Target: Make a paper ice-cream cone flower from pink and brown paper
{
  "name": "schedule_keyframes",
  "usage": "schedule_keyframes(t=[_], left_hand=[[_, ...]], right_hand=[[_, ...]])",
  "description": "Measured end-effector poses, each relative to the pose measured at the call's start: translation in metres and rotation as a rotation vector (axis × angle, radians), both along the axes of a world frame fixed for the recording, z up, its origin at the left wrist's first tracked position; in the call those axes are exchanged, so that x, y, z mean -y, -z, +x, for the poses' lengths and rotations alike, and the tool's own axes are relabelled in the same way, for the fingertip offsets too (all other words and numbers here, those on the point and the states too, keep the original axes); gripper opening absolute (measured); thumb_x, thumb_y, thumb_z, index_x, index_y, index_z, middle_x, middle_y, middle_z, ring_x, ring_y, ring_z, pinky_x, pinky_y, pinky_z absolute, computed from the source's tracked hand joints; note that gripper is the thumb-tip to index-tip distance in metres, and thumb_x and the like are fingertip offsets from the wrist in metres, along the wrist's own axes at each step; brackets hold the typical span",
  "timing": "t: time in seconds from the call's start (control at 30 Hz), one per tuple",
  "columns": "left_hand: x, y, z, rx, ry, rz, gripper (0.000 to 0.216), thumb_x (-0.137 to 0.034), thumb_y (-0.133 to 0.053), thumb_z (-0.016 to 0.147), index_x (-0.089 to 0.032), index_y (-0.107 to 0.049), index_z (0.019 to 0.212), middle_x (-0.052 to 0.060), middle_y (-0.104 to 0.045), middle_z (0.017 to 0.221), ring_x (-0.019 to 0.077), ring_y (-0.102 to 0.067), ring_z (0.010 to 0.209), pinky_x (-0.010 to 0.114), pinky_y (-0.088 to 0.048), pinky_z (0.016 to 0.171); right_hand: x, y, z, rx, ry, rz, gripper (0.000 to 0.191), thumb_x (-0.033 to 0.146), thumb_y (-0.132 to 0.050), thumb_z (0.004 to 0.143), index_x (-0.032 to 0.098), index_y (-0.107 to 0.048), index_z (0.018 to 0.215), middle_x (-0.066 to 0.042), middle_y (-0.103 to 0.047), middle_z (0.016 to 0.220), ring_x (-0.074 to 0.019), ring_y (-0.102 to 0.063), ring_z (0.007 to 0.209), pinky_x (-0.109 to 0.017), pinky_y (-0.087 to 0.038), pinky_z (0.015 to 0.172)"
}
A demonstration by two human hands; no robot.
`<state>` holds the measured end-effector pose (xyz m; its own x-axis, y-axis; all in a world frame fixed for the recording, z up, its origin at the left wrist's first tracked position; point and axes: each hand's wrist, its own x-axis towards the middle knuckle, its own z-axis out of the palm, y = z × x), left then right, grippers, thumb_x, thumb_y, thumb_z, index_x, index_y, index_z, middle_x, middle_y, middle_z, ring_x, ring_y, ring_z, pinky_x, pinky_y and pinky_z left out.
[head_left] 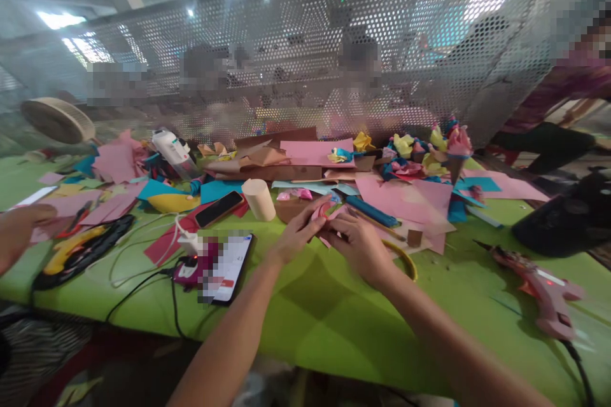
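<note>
At the far left of the green-covered table (pixel 296 337), another person's hand (pixel 21 229) reaches in over pink sheets; I cannot tell whether it grips anything. Behind it stands a round beige fan (pixel 57 121), and nearer lies a yellow-and-black tool (pixel 71 251) with a dark cable. Next comes a heap of pink paper sheets (pixel 117 162), with a tilted white bottle (pixel 172 149) to its right. Farther along, a dark-screened phone (pixel 220 208) lies behind a purple power socket block (pixel 188 272) and a phone with a lit screen (pixel 236 270). A cream-coloured upright cylinder (pixel 258 199) stands just right of the darker phone. At centre, above the bare green surface, the left hand (pixel 300 229) pinches a curled piece of pink paper (pixel 324 208) between thumb and fingers; the right hand (pixel 360 241) meets it from the other side, its fingers bent and pressed together on the same piece. Behind the right hand lies a long blue tubular object (pixel 375 211); beside its wrist, a yellow ring (pixel 405 259) is partly covered. Farther right, a brown cone topped with crumpled pink paper (pixel 458 149) stands among coloured scraps, and a pink glue gun (pixel 544 296) lies near a black rounded object (pixel 563 222).
</note>
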<state>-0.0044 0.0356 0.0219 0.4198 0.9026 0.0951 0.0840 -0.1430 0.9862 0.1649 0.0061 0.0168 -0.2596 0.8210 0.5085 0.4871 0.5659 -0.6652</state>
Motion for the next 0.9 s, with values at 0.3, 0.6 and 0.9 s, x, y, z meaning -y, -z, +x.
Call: schedule_keyframes(t=[0.3, 0.6, 0.9], left_hand=[[-0.0027, 0.0008, -0.0035, 0.077, 0.079, -0.035, 0.057, -0.052, -0.057, 0.090, -0.027, -0.054, 0.141, 0.006, -0.047, 0.152, 0.0273, -0.052, 0.125, 0.025, -0.047, 0.075], [-0.0050, 0.0021, -0.0033, 0.042, 0.082, 0.060, 0.065, -0.052, -0.069, 0.082, -0.025, -0.055, 0.140, 0.008, -0.051, 0.149, 0.0317, -0.041, 0.138, 0.038, -0.040, 0.105], [-0.0033, 0.0032, -0.0030, 0.041, 0.047, -0.078, 0.062, -0.057, -0.063, 0.085, -0.026, -0.057, 0.138, 0.009, -0.065, 0.125, 0.0144, -0.056, 0.077, 0.025, -0.039, 0.063]], right_hand=[[-0.0010, -0.0023, -0.0009, -0.156, -0.066, -0.115, 0.013, 0.020, -0.065, 0.089, 0.023, -0.077, 0.086, -0.003, -0.073, 0.083, -0.0181, -0.065, 0.073, -0.028, -0.049, 0.068], [-0.0027, -0.0001, 0.0019, -0.108, -0.052, -0.058, 0.016, 0.022, -0.062, 0.091, 0.023, -0.077, 0.084, -0.003, -0.072, 0.083, -0.0181, -0.064, 0.073, -0.027, -0.049, 0.066], [-0.0040, 0.0022, 0.0031, -0.153, -0.074, -0.086, 0.017, 0.024, -0.062, 0.091, 0.026, -0.079, 0.090, -0.005, -0.074, 0.088, -0.0216, -0.068, 0.083, -0.030, -0.053, 0.072]])
